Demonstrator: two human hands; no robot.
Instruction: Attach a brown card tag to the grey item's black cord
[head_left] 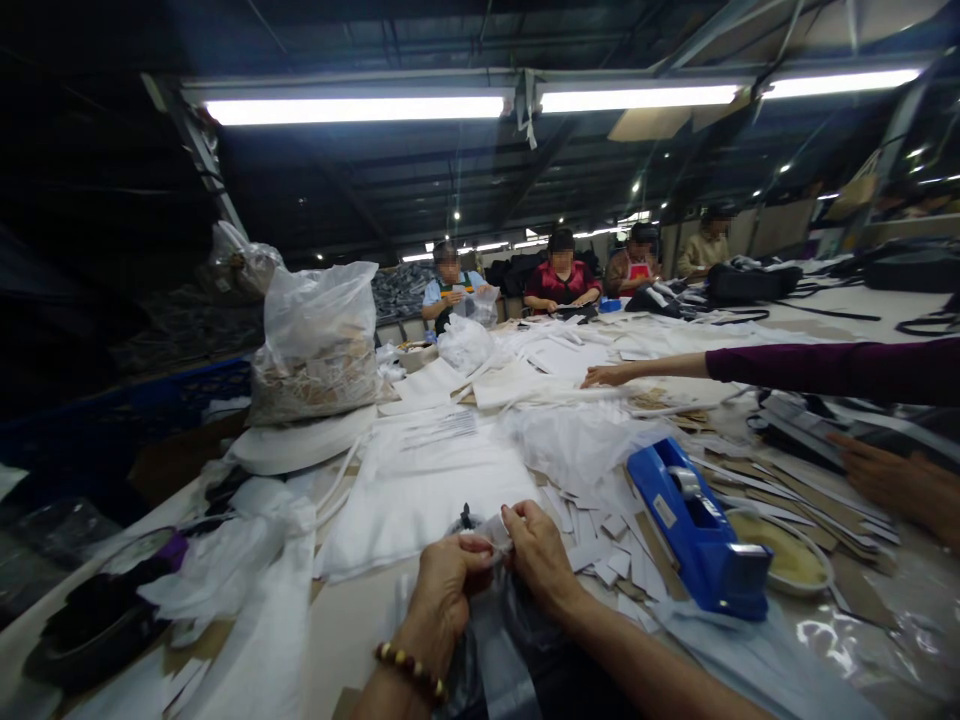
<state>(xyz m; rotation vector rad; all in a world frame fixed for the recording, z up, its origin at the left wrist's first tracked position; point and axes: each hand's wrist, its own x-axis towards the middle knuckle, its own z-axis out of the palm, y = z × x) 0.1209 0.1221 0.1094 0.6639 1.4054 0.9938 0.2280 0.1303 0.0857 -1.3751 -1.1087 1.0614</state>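
Observation:
Close to the table's front edge, my left hand (pixel 448 588), with a beaded bracelet at its wrist, pinches a small translucent white plastic piece (pixel 495 532). Fingers closed, my right hand (pixel 541 560) grips the other side of that piece. A dark item (pixel 559 680) lies below my hands, partly covered by clear plastic film (pixel 504 665); its kind is hard to make out. Just beyond them is a stack of white foam-like sheets (pixel 420 490). A blue tape dispenser (pixel 697 530) stands to the right of my right hand.
Small white card pieces (pixel 615 555) are scattered near the dispenser, beside a round tub (pixel 787 550). A full clear bag (pixel 319 345) stands at the left. From the right, a co-worker's purple sleeve (pixel 825 370) reaches across the table. Several people sit at the far side.

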